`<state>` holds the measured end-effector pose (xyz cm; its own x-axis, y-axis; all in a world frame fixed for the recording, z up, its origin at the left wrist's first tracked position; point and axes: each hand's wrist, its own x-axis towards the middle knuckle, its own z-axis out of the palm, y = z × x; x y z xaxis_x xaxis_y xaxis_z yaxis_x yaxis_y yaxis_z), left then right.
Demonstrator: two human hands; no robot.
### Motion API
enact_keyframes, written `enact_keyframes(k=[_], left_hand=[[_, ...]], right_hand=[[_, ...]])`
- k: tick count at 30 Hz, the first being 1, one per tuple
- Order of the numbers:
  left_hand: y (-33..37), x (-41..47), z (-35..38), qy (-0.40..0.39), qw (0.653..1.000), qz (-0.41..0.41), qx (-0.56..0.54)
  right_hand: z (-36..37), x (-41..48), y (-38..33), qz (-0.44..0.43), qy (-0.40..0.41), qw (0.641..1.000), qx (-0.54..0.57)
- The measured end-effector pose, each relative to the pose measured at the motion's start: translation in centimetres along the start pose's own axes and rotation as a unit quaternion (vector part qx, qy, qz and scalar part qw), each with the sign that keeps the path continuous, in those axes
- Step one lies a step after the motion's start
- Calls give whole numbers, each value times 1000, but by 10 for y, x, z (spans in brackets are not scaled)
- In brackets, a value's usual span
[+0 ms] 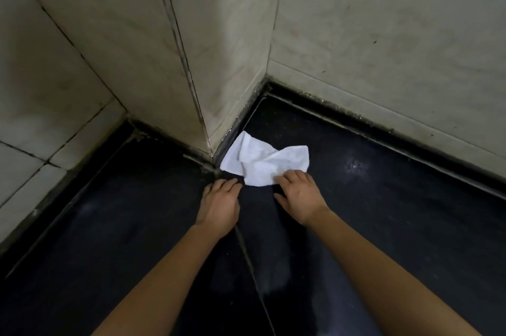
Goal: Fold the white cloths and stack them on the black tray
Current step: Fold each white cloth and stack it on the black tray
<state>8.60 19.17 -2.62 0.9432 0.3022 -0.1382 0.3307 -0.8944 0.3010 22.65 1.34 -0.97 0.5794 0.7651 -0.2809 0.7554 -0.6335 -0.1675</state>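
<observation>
White cloth [262, 163] lies crumpled; right hand [298, 193] presses its edge, fingers straight; left hand [219, 198] open alongside, probably to flatten it.

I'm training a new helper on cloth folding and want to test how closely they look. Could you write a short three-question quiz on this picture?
1. True or false: the white cloth lies neatly folded into a square.
2. Multiple choice: the fingers of the right hand are A) on the cloth's near edge, B) flat against the wall, C) out of view.
3. Fill in: the cloth lies on the dark surface, close to a corner of the tiled ____.

Key: 1 false, it is crumpled and unfolded; 2 A; 3 wall.
</observation>
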Motion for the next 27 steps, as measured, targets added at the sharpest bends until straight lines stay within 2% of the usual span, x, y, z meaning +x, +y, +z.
enact_keyframes(k=[4,7,12,17,21,24,27], left_hand=[[2,-13,-1,10,1000,12,4],[11,-19,3,-21,1000,16,10],[27,-16,12,38,999,4,37],[30,-20,5,77,995,-24,-65],[19,-49,-4,74,994,-14,-81],[8,-76,-4,67,989,-38,-128],[1,-101,0,42,969,-122,-210]], right_hand=[[16,-27,-1,-21,60,998,24],[22,-52,3,-35,25,998,50],[13,-69,14,-40,30,996,77],[6,-66,19,20,88,991,99],[6,-55,11,74,125,982,124],[7,-50,-1,82,30,989,119],[18,-58,-13,52,-67,995,55]])
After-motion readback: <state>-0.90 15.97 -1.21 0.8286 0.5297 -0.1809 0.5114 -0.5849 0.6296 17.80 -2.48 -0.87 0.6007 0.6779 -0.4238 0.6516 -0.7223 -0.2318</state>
